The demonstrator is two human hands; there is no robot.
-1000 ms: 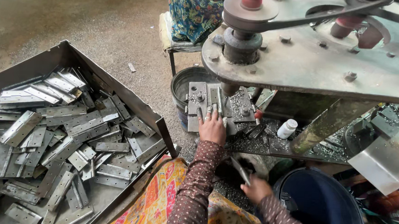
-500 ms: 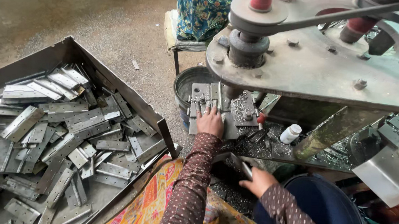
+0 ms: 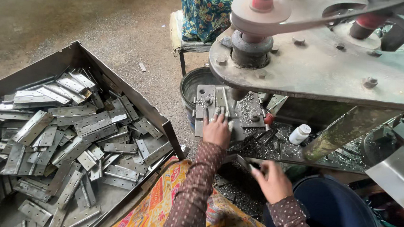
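My left hand (image 3: 217,129) rests flat on the drill machine's small grey work plate (image 3: 205,95), its fingers pressing a narrow metal hinge piece (image 3: 221,100) under the spindle. My right hand (image 3: 272,181) is lower, over a dark ledge covered in metal chips, with its fingers closed on a dark metal hinge piece (image 3: 244,162). Both arms wear brown dotted sleeves.
A big metal tray (image 3: 120,81) at left holds several grey hinge plates. The machine's heavy grey head with pulley and belt (image 3: 262,13) overhangs the plate. A blue bucket (image 3: 339,213) stands at lower right, a white bottle (image 3: 299,134) beside it. Another person sits beyond on a stool (image 3: 183,34).
The view has shifted slightly. My left hand stays on the plate; my right hand has risen a little toward the machine with the piece in it.
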